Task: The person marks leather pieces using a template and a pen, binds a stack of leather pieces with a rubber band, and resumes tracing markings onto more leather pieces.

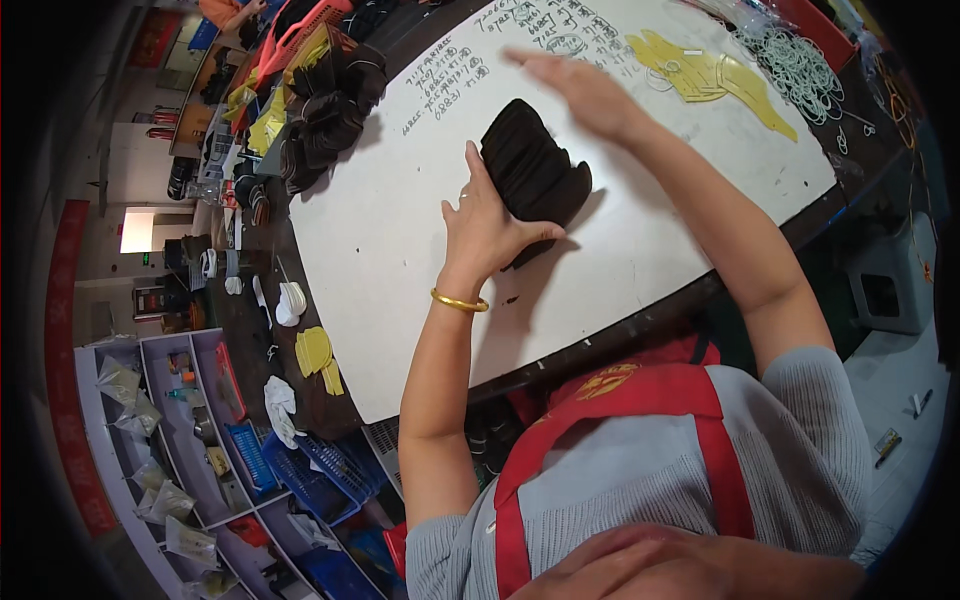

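Steady the dark stack (527,160) on the white tabletop (380,260) with your left hand (484,222), its fingers spread along the stack's near left side; brace evenly to avoid skewing layers. Your right hand (580,88) is raised apart, fingers extended, pinching nothing. Room lies leftward, up to the dark bundles (330,115); mind the near edge and the yellow pieces (690,70) at far right.

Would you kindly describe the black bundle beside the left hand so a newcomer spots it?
Find the large white work surface. Near its middle, the left hand is spread against a black bundle of layered pieces. It sits apart, unlike the dark bundles heaped together at the far left.
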`<state>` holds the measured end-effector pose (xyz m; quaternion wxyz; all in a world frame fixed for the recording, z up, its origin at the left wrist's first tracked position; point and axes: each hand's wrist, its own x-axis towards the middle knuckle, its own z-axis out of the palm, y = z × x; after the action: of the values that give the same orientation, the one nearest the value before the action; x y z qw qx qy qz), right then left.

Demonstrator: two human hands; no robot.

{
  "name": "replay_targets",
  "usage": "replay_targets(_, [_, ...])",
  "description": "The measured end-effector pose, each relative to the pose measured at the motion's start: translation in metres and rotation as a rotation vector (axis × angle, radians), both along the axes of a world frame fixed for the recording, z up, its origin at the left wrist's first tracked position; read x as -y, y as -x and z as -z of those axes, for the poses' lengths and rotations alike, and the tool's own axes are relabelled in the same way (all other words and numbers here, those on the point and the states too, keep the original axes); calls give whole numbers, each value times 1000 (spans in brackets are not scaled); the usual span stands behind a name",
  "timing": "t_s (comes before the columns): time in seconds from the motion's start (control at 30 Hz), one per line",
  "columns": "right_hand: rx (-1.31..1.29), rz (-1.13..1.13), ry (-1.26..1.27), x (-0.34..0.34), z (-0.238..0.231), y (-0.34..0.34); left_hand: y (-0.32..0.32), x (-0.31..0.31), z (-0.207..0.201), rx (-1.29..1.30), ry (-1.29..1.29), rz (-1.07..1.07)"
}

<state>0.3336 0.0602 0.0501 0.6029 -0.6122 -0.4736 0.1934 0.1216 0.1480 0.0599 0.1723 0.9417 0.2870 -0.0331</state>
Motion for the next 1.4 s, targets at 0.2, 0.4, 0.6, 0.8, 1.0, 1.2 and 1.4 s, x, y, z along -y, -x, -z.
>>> replay_targets(0.2, [-678, -234, 22, -16, 63, 35, 2, 6, 5, 13, 5, -10])
replay_targets(0.4, [-828, -223, 56, -5, 48, 41, 21, -3, 5, -19, -47, -109])
replay_targets(0.6, [-903, -250, -71, -13, 45, 51, 9, -5, 15, 4, -105, -38])
replay_targets(0.8, [-732, -206, 44, -17, 54, 50, 0, -1, 23, 147, -77, 9])
replay_targets(1.0, [-293, 16, -32, -23, 58, 26, -9, -6, 30, 308, 11, 74])
replay_targets(1.2, [719, 256, 708, 35, 27, -56, -1, -19, -4, 499, 756, -148])
replay_targets(1.4, [191, -3, 503, -20, -27, -57, 14, -16, -9, 765, 1522, -470])
